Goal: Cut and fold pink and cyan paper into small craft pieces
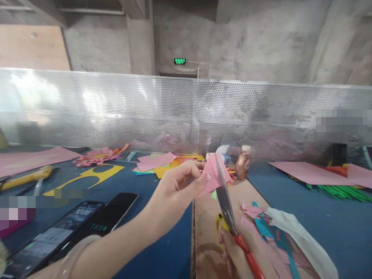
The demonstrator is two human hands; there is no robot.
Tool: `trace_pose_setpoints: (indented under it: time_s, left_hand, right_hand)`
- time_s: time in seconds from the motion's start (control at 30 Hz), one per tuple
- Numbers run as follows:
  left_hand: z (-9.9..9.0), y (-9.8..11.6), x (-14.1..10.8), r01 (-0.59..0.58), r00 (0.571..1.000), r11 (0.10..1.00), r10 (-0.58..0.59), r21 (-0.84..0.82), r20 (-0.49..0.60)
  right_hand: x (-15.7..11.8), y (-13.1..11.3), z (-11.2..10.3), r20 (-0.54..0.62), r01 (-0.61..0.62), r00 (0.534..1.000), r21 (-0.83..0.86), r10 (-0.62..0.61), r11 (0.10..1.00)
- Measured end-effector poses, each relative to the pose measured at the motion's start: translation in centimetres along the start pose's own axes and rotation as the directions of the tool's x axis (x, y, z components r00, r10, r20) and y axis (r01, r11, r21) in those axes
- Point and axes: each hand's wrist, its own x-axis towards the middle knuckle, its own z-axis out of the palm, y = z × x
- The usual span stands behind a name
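Right hand [233, 251], scissors [226, 201] slantwise up-left

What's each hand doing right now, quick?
Left hand: closed, pinching pink paper.
Right hand: closed around scissors.

Craft workshop by the look of it, in a raw concrete shell. Beyond the perforated metal divider [116, 104]: bare concrete wall [247, 50], lit exit sign [179, 61]. This side of divider: blue worktop [170, 236], coloured paper sheets [157, 161], scattered offcuts [264, 228], scissors [225, 201].
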Motion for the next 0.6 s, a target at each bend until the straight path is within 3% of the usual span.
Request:
trace_pose_setpoints:
  time_s: [0.27,0.6]
  left_hand:
    - [-0.03,0.11,0.07,0.009,1.000,0.999,-0.008,-0.034,0.023]
    - [-0.29,0.24,0.11,0.039,0.999,0.999,-0.039,-0.010,0.033]
  right_hand:
    - [0.01,-0.42,-0.43,0.118,0.052,0.992,0.012,-0.053,0.999]
    - [-0.13,-0.53,-0.34,0.130,0.076,0.988,0.032,-0.080,0.997]
